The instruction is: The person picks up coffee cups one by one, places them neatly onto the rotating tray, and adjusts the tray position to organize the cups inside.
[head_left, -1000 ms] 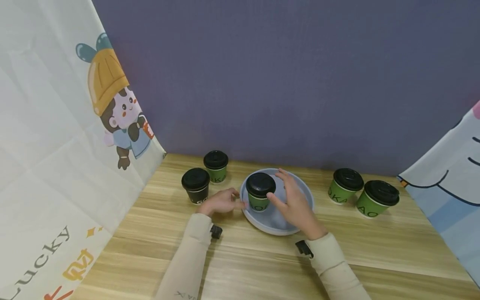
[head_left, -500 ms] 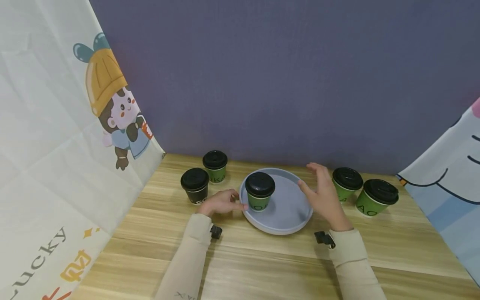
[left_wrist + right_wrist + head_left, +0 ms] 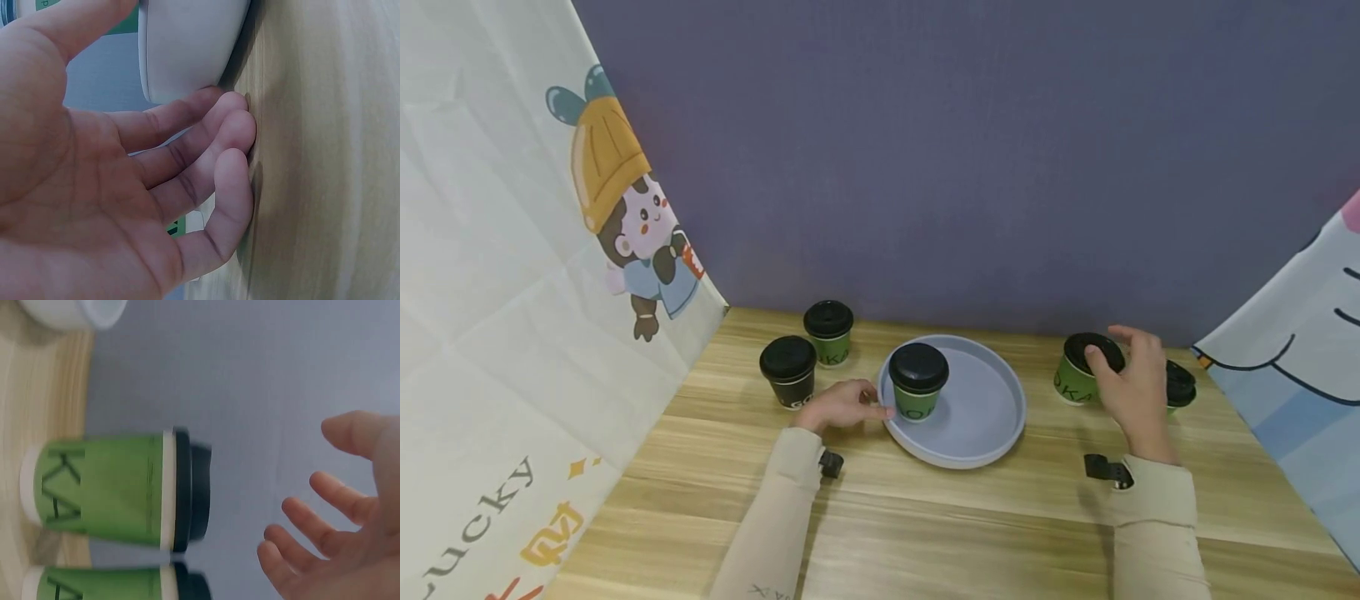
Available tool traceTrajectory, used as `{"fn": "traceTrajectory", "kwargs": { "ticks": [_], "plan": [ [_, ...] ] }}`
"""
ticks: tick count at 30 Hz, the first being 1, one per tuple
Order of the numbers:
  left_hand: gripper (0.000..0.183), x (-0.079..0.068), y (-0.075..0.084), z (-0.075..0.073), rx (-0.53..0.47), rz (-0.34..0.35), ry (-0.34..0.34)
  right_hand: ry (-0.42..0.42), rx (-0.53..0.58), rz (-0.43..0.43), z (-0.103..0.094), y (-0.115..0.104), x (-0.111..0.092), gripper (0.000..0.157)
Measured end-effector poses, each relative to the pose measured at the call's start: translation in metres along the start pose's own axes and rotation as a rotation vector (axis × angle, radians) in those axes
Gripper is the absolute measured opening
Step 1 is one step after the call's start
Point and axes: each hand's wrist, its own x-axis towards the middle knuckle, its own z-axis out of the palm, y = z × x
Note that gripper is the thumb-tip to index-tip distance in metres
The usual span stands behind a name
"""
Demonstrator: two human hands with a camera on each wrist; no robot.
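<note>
Where the left hand (image 3: 838,406) meets the shallow round pale blue-grey dish (image 3: 981,417), its thumb and bent forefinger pinch the near-left rim, while the other fingers lie bent beside it, close to the tabletop. Inside the dish stands one green paper cup with dark lettering (image 3: 916,404), upright, left of centre and near the wall; its black domed lid (image 3: 919,365) is on, so whatever the cup contains is hidden. The rest of the dish floor is bare.

Over on the right, the right hand (image 3: 1138,387) is spread wide, thumb well apart from the fingers, and holds nothing. Below it a second lidded green cup (image 3: 1075,382) stands upright on the light wood-grain table (image 3: 955,533); the right wrist view shows a gap between the fingertips and the black lid. Just beside that cup is a third green one (image 3: 1180,385), partly covered by the hand in the head view.

Near the left hand stands a black paper cup with pale lettering (image 3: 792,385), also lidded, and just behind it, slightly to the right, a fourth green cup (image 3: 831,346). Closed lids conceal the insides of all five cups.
</note>
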Motion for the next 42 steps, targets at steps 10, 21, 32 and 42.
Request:
{"fn": "traceTrajectory", "kwargs": {
  "ticks": [10, 21, 32, 42],
  "plan": [
    [0.044, 0.0, -0.003, -0.001, -0.022, -0.002, -0.004, 0.072, -0.017, 0.152, -0.021, 0.039, 0.001, 0.054],
    [0.039, 0.0, -0.004, -0.003, -0.002, 0.016, -0.007, 0.019, -0.089, 0.236, -0.017, 0.068, -0.003, 0.065],
    [0.034, 0.001, -0.004, -0.005, -0.021, 0.03, -0.011, -0.062, -0.119, 0.288, -0.018, 0.077, -0.004, 0.072],
    [0.035, 0.001, -0.004, -0.004, -0.021, 0.016, 0.012, -0.13, -0.128, 0.428, -0.022, 0.074, -0.002, 0.088]
  ]
}}
